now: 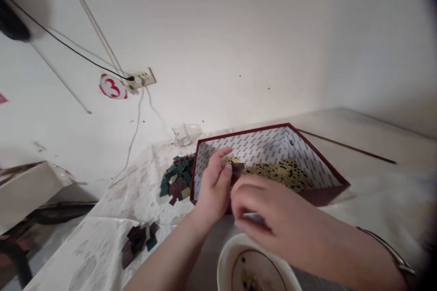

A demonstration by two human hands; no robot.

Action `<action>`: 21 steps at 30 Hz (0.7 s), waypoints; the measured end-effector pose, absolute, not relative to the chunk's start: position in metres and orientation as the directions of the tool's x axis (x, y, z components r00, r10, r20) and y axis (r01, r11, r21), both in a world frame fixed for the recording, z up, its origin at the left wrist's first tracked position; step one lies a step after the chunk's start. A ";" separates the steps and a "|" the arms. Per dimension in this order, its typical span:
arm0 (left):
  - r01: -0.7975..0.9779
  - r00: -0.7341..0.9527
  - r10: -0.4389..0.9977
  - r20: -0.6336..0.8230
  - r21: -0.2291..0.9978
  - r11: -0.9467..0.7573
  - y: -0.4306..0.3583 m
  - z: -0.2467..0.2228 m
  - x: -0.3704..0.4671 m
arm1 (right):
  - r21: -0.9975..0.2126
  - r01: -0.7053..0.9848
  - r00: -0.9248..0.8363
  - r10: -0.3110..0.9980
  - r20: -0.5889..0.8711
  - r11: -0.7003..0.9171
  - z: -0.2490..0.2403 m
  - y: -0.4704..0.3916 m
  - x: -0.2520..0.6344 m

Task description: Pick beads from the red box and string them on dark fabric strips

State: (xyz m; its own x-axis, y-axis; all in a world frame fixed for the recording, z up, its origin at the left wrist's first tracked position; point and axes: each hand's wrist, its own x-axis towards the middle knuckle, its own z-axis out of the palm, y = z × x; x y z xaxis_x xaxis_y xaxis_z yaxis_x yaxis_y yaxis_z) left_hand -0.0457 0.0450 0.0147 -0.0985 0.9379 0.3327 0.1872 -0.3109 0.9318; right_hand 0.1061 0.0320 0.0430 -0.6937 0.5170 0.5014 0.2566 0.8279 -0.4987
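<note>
My left hand [215,191] reaches over the near wall of a dark red box [242,132]. Its thumb and fingers pinch a small dark brown piece [238,168], flat and straight-edged. Close beside it, my right hand [259,209] is curled with the fingertips drawn together; what they hold, if anything, is hidden. Inside the box, whose lining is white with printed words, lies a heap of small gold and black bits [287,173]. Below my right hand stands a white bowl [223,263] with a few gold and dark bits at its bottom.
Left of the box lies a pile of green and brown flat pieces [175,179]; a smaller dark pile [138,241] is nearer. A clear glass [181,134] stands behind. A thin brown stick [348,146] lies at the right. Cords hang from a wall socket [145,78].
</note>
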 end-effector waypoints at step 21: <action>0.197 -0.103 0.945 0.310 0.938 -0.287 0.048 0.012 -0.043 | -0.403 0.725 -0.621 0.783 -0.033 0.558 0.007 0.115 0.138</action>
State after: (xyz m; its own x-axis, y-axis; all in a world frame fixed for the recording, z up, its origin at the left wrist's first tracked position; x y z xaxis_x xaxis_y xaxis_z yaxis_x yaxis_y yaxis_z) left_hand -0.0427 0.0482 0.0123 -0.1025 0.9450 0.3105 0.1965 -0.2867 0.9376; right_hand 0.1377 0.1150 0.0069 -0.6212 0.7829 -0.0333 0.7251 0.5582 -0.4034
